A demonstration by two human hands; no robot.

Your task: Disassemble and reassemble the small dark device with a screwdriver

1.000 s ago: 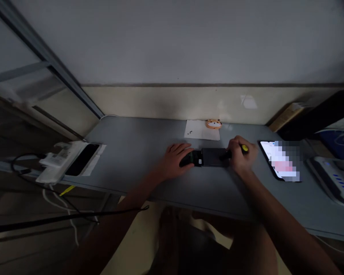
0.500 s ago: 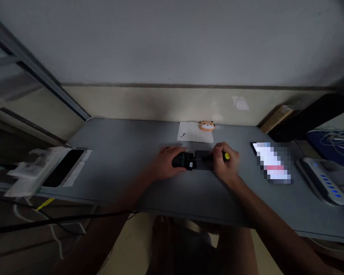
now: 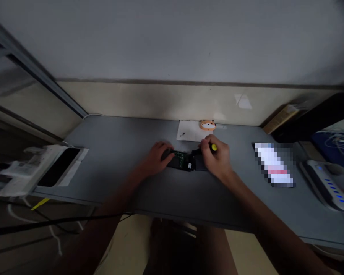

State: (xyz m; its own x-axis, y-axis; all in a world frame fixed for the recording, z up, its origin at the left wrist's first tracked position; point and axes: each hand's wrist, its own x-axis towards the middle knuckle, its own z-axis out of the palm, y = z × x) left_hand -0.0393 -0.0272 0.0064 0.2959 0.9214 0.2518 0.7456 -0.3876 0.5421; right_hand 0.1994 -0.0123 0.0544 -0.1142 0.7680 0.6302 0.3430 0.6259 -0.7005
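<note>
A dark device with an exposed green circuit board (image 3: 182, 158) lies on the grey table (image 3: 117, 152). At its left end my left hand (image 3: 158, 159) is closed on a rounded black piece (image 3: 166, 154). My right hand (image 3: 217, 156) grips a black screwdriver-like tool with a yellow end (image 3: 213, 147), over the device's dark right part (image 3: 199, 162). The tool's tip is too small to make out. Behind the device, several tiny black bits (image 3: 182, 134) rest on a white sheet (image 3: 189, 130).
An orange animal-faced object (image 3: 208, 125) sits at the sheet's right. A lit phone (image 3: 275, 164) and a white power strip (image 3: 325, 185) lie at the right. At the left are a black phone (image 3: 59, 167) and white papers (image 3: 28, 172).
My right hand and the tool have moved left. My left hand has shifted left, and more of the circuit board shows. The black piece now stands raised at the left end.
</note>
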